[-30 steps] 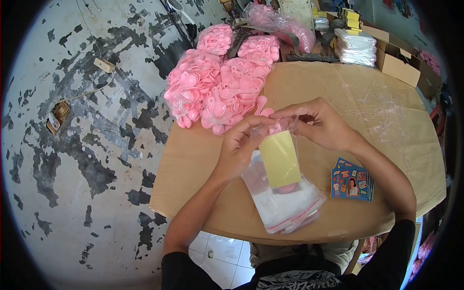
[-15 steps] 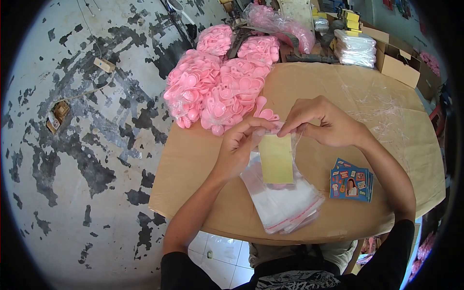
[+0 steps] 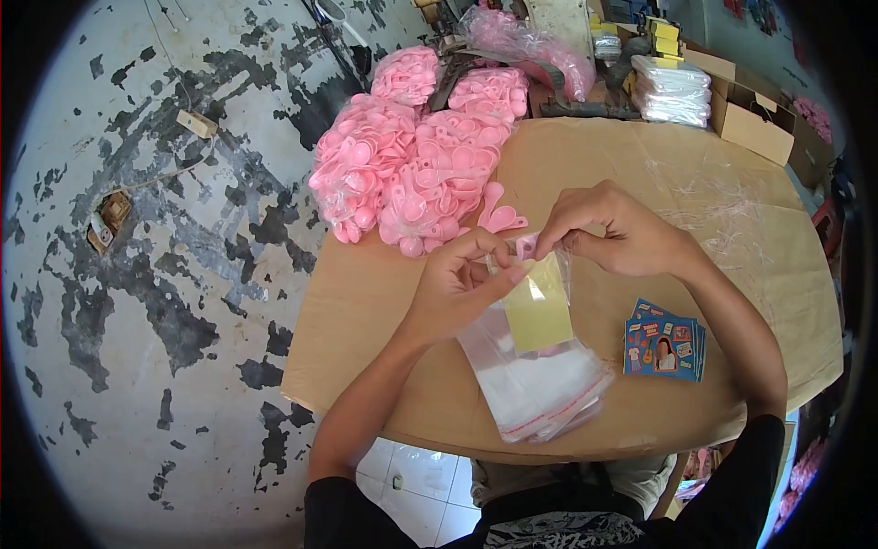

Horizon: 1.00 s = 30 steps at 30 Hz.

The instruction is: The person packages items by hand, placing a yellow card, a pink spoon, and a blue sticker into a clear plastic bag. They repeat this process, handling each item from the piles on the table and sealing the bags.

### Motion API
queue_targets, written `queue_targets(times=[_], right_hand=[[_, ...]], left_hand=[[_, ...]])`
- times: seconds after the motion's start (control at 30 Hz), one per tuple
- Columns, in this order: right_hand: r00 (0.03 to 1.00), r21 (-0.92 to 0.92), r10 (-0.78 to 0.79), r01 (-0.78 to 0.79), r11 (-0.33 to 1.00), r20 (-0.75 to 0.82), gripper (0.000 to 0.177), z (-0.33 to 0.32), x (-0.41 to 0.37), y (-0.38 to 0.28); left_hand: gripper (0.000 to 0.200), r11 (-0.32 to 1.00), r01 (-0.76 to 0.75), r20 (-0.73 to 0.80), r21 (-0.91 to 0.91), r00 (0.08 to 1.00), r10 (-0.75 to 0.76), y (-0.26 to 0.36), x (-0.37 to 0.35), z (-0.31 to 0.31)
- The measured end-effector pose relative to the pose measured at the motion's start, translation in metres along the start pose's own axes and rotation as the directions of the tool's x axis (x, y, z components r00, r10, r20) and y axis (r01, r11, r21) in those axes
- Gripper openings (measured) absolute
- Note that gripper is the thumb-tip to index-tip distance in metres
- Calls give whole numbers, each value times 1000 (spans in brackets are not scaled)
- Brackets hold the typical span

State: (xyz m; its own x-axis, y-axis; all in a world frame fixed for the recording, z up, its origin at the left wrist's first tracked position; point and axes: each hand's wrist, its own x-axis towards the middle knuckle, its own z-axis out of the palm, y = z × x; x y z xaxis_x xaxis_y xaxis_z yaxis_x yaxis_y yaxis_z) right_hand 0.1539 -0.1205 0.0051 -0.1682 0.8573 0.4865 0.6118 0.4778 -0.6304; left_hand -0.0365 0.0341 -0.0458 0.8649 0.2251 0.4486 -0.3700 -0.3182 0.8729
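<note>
Cardboard-covered table [image 3: 732,274]
Bagged pink spoons [image 3: 412,174] upper centre, loose pink spoons [image 3: 498,218] just below; stack of clear bags [image 3: 540,393] lower centre; sticker cards [image 3: 665,340] right.

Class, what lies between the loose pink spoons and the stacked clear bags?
Head view: left hand and right hand holding a clear bag with a yellow card.

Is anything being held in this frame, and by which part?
A clear bag with a yellow card inside, pinched at its top opening by the left hand and right hand.
</note>
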Motion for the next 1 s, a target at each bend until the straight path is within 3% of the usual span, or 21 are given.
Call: queue_targets(times=[0.07,0.17,0.37,0.57,0.67,0.77,0.87,1.0], right_hand=[[999,-14,27,-27,1000,19,31,-3,-1,0],[996,12,85,-85,996,-8,32,-3,-1,-3],[994,66,90,-94,993,62,32,-1,-3,5],[963,129,238,-254,959,125,33,1,-2,1],[978,57,161,-170,984,130,37,1,-3,6],[942,132,307,-324,937,137,43,-1,-2,-9],[948,232,309,-317,919,72,48,2,-4,-4],[988,171,145,-153,973,62,46,2,-6,6]], left_hand=[[17,999,34,-15,34,999,-33,0,0,3],[16,992,61,-42,-114,997,-66,1,0,9],[16,996,81,-51,-32,995,-83,7,0,9],[15,998,68,-45,6,997,-67,8,1,8],[15,999,46,-53,8,998,-45,6,1,10],[15,999,45,-63,-26,997,-46,7,1,9],[14,999,35,-141,-38,989,-41,7,3,5],[14,996,-1,-214,-92,977,-19,0,6,0]])
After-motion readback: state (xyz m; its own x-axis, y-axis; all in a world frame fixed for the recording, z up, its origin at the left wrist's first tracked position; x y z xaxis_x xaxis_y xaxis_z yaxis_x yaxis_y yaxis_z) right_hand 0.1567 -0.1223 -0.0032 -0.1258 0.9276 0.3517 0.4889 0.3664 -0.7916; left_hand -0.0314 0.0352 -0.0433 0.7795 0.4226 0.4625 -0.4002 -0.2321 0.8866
